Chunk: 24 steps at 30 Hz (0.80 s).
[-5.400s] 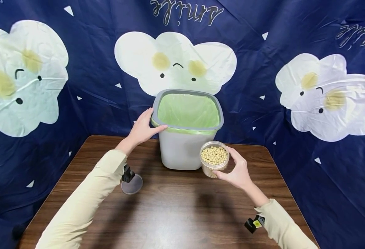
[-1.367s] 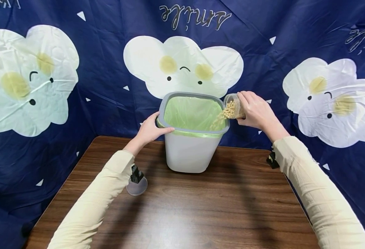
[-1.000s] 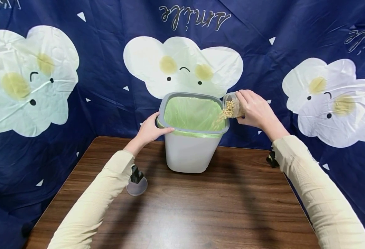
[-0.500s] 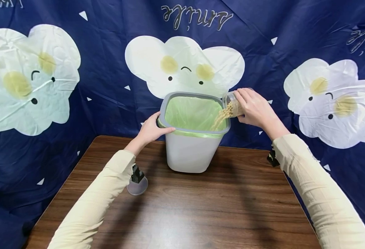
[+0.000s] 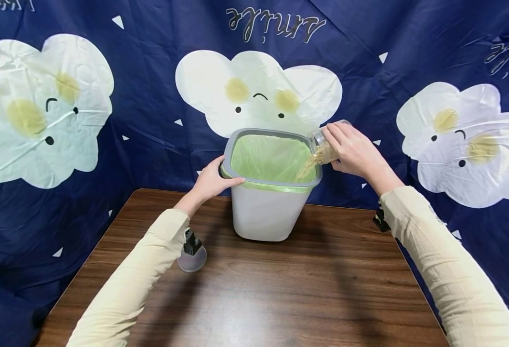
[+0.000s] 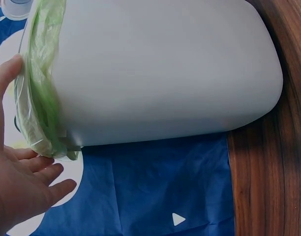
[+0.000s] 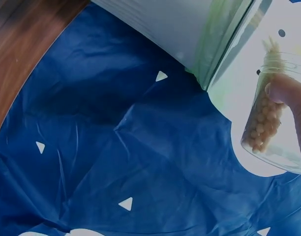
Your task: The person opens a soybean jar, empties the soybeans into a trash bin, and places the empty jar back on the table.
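Observation:
A pale grey trash bin (image 5: 266,214) with a darker grey rim and a green liner bag (image 5: 263,156) stands at the back of the table. My left hand (image 5: 209,182) holds its rim at the near left corner, thumb in front and fingers along the side. Beyond the right rim, my right hand (image 5: 355,150) grips a clear plastic jar (image 5: 318,140), tipped mouth-left and downward. Pale yellow soybeans (image 5: 307,167) stream from it into the lined bin. In the right wrist view, soybeans (image 7: 262,123) lie along one side of the jar; the bin's bottom is hidden.
A round clear lid (image 5: 192,261) lies on the brown wooden table (image 5: 254,284), partly behind the left wrist camera (image 5: 191,242). A dark blue curtain (image 5: 146,120) with white clouds hangs close behind the bin and along both sides.
Over five seconds, my right hand has raised the jar from in front of the bin to its right rim and tipped it; soybeans pour out. Lately it tilts further. My left hand keeps the rim.

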Tool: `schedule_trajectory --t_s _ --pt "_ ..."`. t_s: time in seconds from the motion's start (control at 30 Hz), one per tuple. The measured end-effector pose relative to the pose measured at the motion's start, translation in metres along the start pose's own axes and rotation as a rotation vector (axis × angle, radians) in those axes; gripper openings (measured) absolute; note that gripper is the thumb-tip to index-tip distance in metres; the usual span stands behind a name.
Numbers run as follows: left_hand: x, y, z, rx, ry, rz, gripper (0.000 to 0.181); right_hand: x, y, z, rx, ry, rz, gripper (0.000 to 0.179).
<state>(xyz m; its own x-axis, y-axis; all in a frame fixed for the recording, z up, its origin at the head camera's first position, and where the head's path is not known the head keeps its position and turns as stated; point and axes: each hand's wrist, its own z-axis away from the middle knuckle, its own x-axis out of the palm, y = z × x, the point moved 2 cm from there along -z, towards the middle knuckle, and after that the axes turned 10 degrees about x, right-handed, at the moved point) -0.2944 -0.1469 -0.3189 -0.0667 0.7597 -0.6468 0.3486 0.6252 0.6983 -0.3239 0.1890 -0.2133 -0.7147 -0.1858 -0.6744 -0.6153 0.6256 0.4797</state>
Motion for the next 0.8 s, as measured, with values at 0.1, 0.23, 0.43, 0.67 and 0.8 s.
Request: schedule_trajectory --t_s 0.1,0.23,0.43,0.67,0.8 --pt "-0.0002 0.0009 0.0003 0.001 -0.003 0.004 0.097 -0.0002 -0.0019 0.0001 -0.027 -0.006 0.037 0.075" --pt "-0.0002 0.0017 0.0009 0.003 -0.002 0.006 0.096 -0.0002 -0.0043 0.0011 -0.045 -0.017 0.078 0.074" --pt "0.0003 0.0018 0.0015 -0.003 0.004 0.007 0.095 0.0011 -0.0059 0.0017 -0.057 0.003 0.102 0.07" --pt "0.0005 0.0015 0.0009 -0.012 -0.001 0.009 0.095 0.0031 -0.0078 0.0004 -0.069 0.016 0.085 0.065" --pt "0.0002 0.0023 0.0016 -0.01 0.006 0.016 0.097 0.0045 -0.0092 0.0006 -0.079 0.03 0.083 0.06"
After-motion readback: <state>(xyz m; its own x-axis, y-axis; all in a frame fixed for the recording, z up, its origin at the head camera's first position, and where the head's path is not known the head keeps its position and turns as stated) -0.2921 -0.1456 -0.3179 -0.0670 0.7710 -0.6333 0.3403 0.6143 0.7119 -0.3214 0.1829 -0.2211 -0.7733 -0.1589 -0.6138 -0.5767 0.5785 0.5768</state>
